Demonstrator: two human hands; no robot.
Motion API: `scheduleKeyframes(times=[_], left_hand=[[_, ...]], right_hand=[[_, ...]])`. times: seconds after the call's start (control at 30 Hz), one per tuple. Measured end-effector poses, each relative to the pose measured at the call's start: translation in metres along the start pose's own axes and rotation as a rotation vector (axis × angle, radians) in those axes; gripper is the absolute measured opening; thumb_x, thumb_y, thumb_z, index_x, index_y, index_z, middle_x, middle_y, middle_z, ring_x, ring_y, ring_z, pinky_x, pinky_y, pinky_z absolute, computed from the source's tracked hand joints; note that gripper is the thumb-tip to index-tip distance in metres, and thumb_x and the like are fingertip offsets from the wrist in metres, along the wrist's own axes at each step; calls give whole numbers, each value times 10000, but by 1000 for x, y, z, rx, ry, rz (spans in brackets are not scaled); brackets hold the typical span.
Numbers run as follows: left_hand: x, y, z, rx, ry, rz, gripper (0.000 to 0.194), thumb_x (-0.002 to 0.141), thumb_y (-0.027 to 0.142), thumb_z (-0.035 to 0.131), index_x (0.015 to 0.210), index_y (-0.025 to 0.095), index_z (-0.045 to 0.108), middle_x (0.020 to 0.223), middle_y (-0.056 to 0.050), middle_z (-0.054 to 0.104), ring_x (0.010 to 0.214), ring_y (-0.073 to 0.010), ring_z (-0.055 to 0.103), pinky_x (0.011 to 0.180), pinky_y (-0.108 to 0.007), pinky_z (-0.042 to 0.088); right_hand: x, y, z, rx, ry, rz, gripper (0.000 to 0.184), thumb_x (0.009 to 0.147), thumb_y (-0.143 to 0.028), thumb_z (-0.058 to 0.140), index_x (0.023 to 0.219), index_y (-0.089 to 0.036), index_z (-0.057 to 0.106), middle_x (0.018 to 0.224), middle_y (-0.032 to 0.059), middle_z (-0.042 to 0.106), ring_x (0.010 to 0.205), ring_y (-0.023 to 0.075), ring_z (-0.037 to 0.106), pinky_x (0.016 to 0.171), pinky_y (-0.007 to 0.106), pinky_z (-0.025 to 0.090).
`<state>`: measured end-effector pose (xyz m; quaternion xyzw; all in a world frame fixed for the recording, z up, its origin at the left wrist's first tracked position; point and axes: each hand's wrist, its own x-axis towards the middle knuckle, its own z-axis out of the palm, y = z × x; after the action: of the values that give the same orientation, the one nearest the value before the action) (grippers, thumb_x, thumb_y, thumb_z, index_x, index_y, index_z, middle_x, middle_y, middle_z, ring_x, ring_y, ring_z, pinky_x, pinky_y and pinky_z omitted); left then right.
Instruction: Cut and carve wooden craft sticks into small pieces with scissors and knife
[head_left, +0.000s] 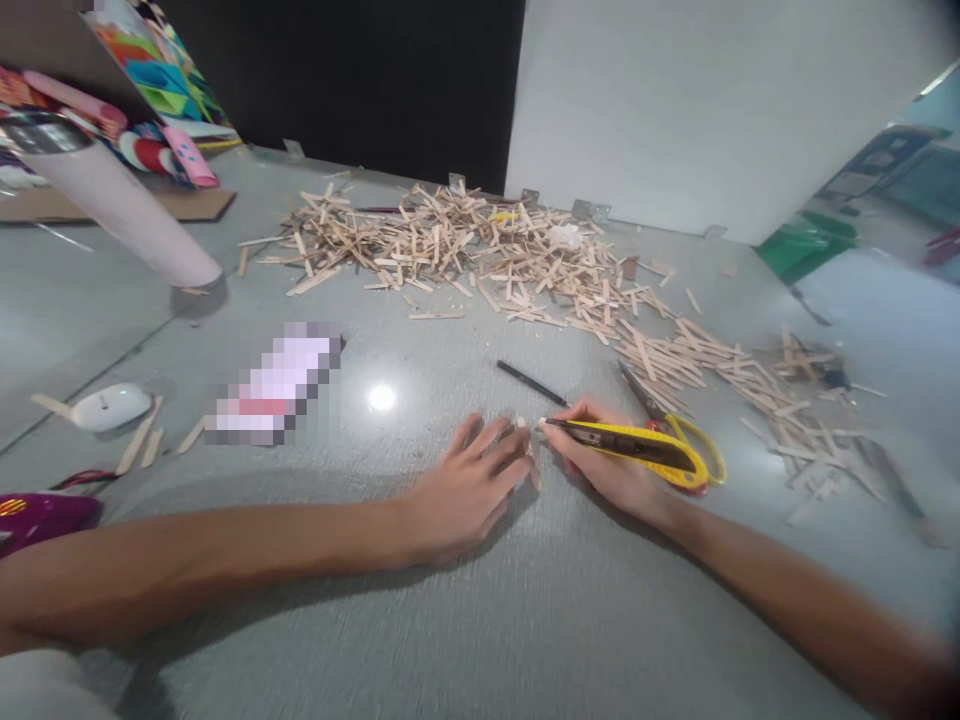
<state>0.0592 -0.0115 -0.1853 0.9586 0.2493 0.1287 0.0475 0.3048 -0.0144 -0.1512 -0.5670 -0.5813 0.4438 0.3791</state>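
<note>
My right hand (600, 460) is wrapped round a yellow utility knife (637, 447), its dark front end pointing left toward my other hand. My left hand (472, 485) rests on the grey table with fingers bent and slightly apart. Its fingertips hold down a short piece of wooden stick (534, 475), largely covered by the fingers. The knife's tip is close to this piece; whether they touch I cannot tell. Just beyond my right hand lies a thin black stick-like item (531, 382). Scissors with yellow handles (697, 445) lie beside the knife, partly behind it.
A broad heap of flat wooden sticks (442, 240) spreads along the back and down the right side. To the left are a phone-like pixelated item (277, 385), a white mouse (112, 407), a pink bottle (127, 210) and a purple object (45, 520). A white panel (637, 110) stands behind.
</note>
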Motion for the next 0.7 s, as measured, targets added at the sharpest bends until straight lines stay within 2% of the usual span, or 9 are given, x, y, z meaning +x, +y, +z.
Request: scheduleKeyframes(times=[0.17,0.33,0.53,0.63,0.7], left_hand=[[1,1,-1,50,28,25,468,1068,224,533,1524,119,540,1638,-272,513,1520,-477,477,1244,-714,343],[0,1,2,22,52,34,524,1063,267,588,1574,161,536,1634,-259,521,1561,-446,448,1301,-689,288],[-1,0,5,57,47,52,546,1067,269,573,1597,157,507,1632,-279,513,1572,-449,435,1276,-708,340],[-1,0,5,47,56,49,529,1071,260,558,1588,163,505,1620,-273,523,1570,-455,432,1267,-717,350],[-1,0,4,37,67,52,498,1069,244,547,1560,164,516,1597,-271,540,1553,-465,448,1248,-730,371]], right_hand=[[2,0,-5,-212,-70,-183,288,1034,-378,672,785,-246,609,739,-12,661,667,163,567,644,320,445],[4,-4,-5,-276,-122,-161,245,1024,-360,667,810,-243,641,768,-6,693,720,182,621,683,332,453],[1,-1,-4,-268,-114,-177,228,1020,-352,682,818,-249,662,783,4,712,730,191,639,692,337,472],[1,6,-4,-113,-96,-126,250,1062,-457,655,914,-261,699,782,6,724,637,179,613,631,332,478],[3,11,-5,109,-80,-140,330,1091,-552,570,1030,-269,730,976,49,788,667,191,655,646,356,527]])
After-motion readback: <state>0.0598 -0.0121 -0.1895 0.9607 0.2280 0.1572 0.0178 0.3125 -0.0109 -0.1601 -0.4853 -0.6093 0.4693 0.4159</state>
